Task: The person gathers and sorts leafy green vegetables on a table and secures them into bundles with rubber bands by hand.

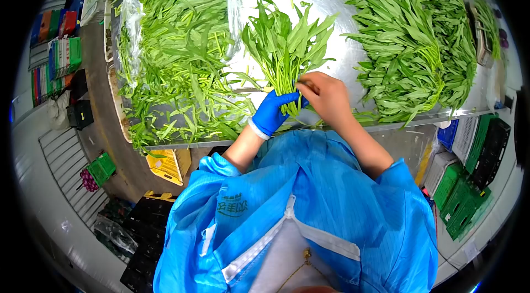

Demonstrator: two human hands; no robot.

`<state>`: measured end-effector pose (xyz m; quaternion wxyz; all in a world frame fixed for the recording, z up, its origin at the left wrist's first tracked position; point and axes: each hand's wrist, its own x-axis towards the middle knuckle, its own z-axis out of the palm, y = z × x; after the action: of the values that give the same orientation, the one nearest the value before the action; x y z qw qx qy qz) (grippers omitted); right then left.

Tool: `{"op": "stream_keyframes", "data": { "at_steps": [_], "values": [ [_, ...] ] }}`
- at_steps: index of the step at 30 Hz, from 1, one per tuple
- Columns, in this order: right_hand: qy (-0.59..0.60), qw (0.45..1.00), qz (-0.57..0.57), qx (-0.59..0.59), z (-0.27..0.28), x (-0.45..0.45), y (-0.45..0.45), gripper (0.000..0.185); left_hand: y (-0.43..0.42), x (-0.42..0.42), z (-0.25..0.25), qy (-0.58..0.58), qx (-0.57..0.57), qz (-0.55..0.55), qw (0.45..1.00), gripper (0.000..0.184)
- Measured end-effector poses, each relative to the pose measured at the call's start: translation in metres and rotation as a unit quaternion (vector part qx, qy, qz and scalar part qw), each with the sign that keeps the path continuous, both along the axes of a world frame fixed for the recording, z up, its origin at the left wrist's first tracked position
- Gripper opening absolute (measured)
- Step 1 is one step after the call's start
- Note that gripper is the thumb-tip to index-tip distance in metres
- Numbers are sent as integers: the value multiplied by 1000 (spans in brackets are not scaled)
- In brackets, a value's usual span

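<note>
My left hand (270,112), in a blue glove, is closed around the lower stems of a bunch of water spinach (287,44). The bunch stands upright in my grip, its leaves fanning out away from me over the metal table (345,22). My right hand (324,96) is bare and curled at the right side of the stems, just above the glove. Its thumb and fingers are pinched together against the bunch; the fingertips are partly hidden. To the left lies a loose heap of water spinach (182,56); to the right are neatly stacked bunches (397,39).
Clear plastic film (132,22) lies along the left heap. The table's front edge (381,127) runs close to my body. On the floor stand a yellow crate (168,166), green crates (464,207) at right and a small green crate (101,169) at left.
</note>
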<state>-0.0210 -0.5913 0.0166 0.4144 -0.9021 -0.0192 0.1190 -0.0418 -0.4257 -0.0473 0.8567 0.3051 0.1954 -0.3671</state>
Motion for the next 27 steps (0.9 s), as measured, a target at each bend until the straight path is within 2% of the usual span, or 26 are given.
{"op": "stream_keyframes", "data": {
  "at_steps": [1,2,5,9,16,20,21,23,25,27],
  "values": [
    [-10,999,-15,38,-6,6,3,22,-1,-1,-3,-11,10,-9,1000,34],
    [-13,1000,18,-16,-16,8,6,22,-1,-3,-6,-23,21,-17,999,34],
    [40,999,21,-19,-28,12,10,21,0,-2,-4,-20,27,-18,999,34],
    [87,984,-77,138,-45,4,-1,14,4,-6,-9,-10,-5,-6,1000,34],
    [89,967,-105,213,-40,-4,-6,14,-2,-2,-4,24,-22,18,999,32],
    [3,989,9,150,-23,-4,0,12,0,-6,-12,85,-28,38,995,30],
    [10,985,31,169,-23,-6,-1,11,0,-9,-17,96,-20,44,994,30],
    [25,975,75,208,-23,-10,-4,11,-1,-14,-27,-44,46,24,998,30],
    [157,875,89,450,-12,-17,-16,15,0,-7,-19,-70,66,27,995,30],
    [267,706,77,651,3,-23,-38,18,2,6,4,22,39,54,998,30]
  ]
}}
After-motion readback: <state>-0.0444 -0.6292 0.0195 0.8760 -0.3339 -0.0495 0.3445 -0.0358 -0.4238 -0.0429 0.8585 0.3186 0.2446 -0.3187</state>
